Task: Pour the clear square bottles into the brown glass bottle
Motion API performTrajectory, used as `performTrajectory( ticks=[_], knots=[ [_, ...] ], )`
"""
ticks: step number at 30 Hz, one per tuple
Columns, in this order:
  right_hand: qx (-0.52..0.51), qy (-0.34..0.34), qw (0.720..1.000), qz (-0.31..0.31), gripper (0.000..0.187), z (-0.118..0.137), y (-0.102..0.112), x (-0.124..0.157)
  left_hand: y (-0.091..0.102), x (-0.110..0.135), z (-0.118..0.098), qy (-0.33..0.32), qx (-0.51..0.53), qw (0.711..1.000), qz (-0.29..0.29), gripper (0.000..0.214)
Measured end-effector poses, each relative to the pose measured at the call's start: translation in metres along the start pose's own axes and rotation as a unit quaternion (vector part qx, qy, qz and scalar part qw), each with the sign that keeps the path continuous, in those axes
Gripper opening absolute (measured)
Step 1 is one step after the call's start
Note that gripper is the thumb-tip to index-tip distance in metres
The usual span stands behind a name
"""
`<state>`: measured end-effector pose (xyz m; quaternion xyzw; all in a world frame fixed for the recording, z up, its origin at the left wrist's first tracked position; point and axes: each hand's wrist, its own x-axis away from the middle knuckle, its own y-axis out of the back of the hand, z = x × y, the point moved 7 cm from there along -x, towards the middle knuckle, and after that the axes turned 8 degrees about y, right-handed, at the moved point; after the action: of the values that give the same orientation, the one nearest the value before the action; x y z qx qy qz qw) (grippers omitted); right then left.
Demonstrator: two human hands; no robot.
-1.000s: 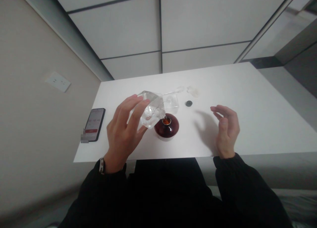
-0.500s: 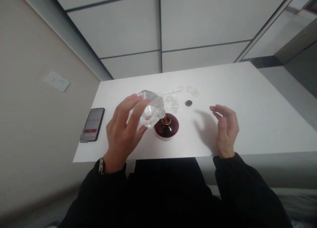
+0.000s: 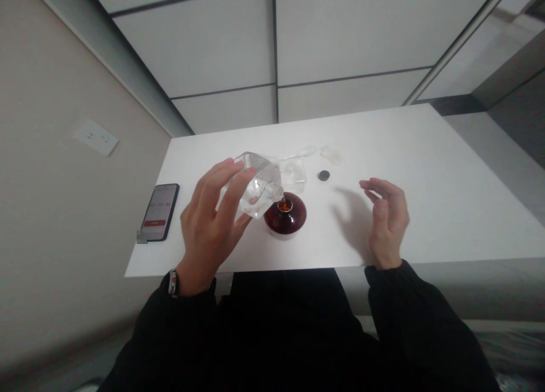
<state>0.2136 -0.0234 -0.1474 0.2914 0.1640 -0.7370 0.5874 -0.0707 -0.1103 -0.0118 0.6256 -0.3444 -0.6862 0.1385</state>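
Barely any change this past second: I keep the left hand (image 3: 209, 219) clamped on the bottle (image 3: 266, 178), tipped, mouth at the red jar's (image 3: 290, 224) opening on the desk (image 3: 451, 210). Pour apparently continuing. Right hand (image 3: 388, 222) loosely curled, seemingly empty.

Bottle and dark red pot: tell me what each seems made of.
Bottle: clear, smooth glass or rigid plastic; it is see-through with bright glints, so either fits. Pot: perhaps glass or glazed ceramic, with a glossy finish; its dark red surface shows reflections.
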Motion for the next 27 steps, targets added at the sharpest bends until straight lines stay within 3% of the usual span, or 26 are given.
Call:
performTrajectory(
  ticks=[18, 21, 24, 27],
  knots=[
    [0.035, 0.033, 0.999, 0.011, 0.032, 0.004, 0.000, -0.003, -0.001, 0.002, 0.001, 0.003, 0.006, 1.000, 0.002, 0.062],
    [0.101, 0.063, 0.993, 0.010, 0.049, 0.012, 0.002, -0.003, -0.002, 0.002, 0.001, 0.002, 0.004, 1.000, 0.005, 0.061],
    [0.125, 0.018, 0.991, 0.034, 0.061, 0.011, -0.002, 0.000, -0.002, 0.001, 0.001, 0.002, 0.001, 1.000, 0.006, 0.059],
    [0.128, -0.053, 0.990, 0.040, 0.059, 0.007, -0.004, 0.004, -0.001, 0.000, 0.000, 0.000, 0.000, 1.000, 0.005, 0.055]
  ],
)
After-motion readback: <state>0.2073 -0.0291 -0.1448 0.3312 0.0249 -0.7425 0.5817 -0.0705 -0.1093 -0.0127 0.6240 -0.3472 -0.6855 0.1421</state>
